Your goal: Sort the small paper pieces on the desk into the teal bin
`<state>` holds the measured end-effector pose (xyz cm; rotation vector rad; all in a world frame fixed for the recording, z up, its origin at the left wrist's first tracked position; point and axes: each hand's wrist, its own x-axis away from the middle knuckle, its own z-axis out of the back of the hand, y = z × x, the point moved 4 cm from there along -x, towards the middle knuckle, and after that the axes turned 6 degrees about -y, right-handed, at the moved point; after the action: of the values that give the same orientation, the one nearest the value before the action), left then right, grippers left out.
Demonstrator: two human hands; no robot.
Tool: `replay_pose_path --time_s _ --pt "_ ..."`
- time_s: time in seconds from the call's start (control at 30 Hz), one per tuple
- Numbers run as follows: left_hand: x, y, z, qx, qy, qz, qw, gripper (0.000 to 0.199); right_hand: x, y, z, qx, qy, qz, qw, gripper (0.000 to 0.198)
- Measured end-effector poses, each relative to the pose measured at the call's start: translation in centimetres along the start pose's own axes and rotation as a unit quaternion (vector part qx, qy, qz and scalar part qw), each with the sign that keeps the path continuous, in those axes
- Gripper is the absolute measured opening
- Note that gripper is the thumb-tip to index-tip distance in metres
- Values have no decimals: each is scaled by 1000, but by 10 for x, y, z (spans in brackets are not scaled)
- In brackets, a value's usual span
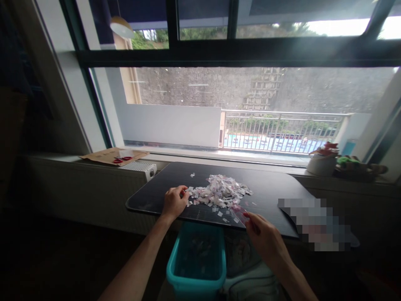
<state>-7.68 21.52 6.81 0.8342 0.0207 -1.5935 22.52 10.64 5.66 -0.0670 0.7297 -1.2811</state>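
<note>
A heap of small cut paper pieces (224, 188), whitish with some pink, lies on the dark tabletop (266, 175). At its left edge is my left hand (175, 202), fingers curled in; a bit of red shows at the fingertips, too small to name. My right hand (266, 234) pinches a clear, pinkish plastic bag (239, 213) at the table's front edge. The far end of the bag touches the near right side of the heap. A few loose pieces are scattered around it.
Below the front edge stands a turquoise plastic bin (172, 267) with paper bits inside. Red-handled scissors (123, 159) rest on a brown paper envelope (103, 156) on the left sill. A white pot (321, 164) is at the right sill. A blurred-out object (319, 225) overhangs the table's right side.
</note>
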Motion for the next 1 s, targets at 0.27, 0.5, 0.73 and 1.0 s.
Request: replay_pose_path --time_s 0.27,0.5,0.73,1.0 --pt "1 2 2 1 -2 1 1000 17 14 -9 12 98 38 -23 994 29" --pt "1 1 1 1 5 -3 1000 16 4 -41 -12 49 -19 49 997 30" --pt "1 0 -1 5 6 3 1000 16 1 -18 1 85 19 -6 996 29" --pt "1 0 0 3 2 -1 1000 16 -12 -54 -15 9 -46 66 997 29"
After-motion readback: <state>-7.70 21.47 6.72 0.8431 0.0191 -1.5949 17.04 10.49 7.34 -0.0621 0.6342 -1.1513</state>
